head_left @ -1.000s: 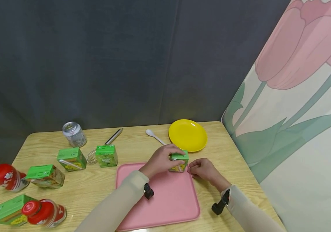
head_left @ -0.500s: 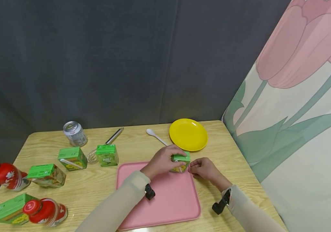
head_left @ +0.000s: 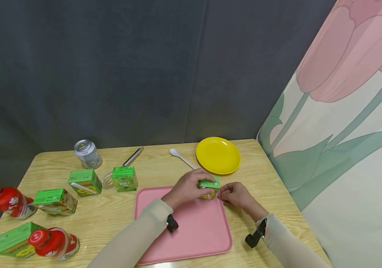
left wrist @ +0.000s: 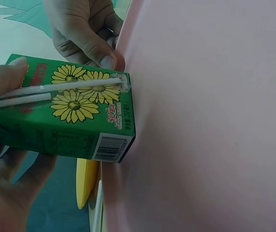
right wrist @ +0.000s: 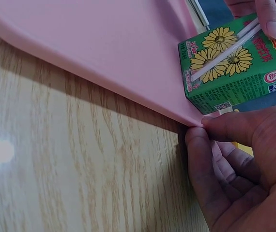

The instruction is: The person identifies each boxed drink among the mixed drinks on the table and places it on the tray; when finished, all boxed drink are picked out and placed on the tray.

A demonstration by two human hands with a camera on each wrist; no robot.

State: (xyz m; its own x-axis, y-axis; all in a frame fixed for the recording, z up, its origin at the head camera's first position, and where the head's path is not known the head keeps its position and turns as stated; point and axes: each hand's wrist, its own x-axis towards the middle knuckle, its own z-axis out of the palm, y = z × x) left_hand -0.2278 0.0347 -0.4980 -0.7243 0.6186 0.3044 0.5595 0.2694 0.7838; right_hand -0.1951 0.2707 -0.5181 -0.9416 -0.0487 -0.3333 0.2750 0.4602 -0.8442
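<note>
In the head view my left hand [head_left: 188,187] grips a green drink carton [head_left: 210,184] at the far right corner of the pink tray [head_left: 191,230]. The left wrist view shows thumb and fingers on opposite sides of this carton [left wrist: 75,108], which has yellow flowers and a white straw on its face. With thumb and forefinger, my right hand [head_left: 237,197] pinches the tray's rim beside the carton. That pinch on the pink rim [right wrist: 143,104] is plain in the right wrist view, where the right hand [right wrist: 244,159] stays just below the carton.
Behind the tray lie a yellow plate [head_left: 217,155], a white spoon [head_left: 181,158] and a whisk [head_left: 132,157]. To the left stand a silver can [head_left: 88,154], several green cartons [head_left: 124,179] and two red-capped bottles [head_left: 11,203]. A dark curtain [head_left: 117,74] hangs behind the table.
The carton under my left hand has shifted very slightly toward the right and lower in the view. The right hand's pinch on the tray rim looks the same.
</note>
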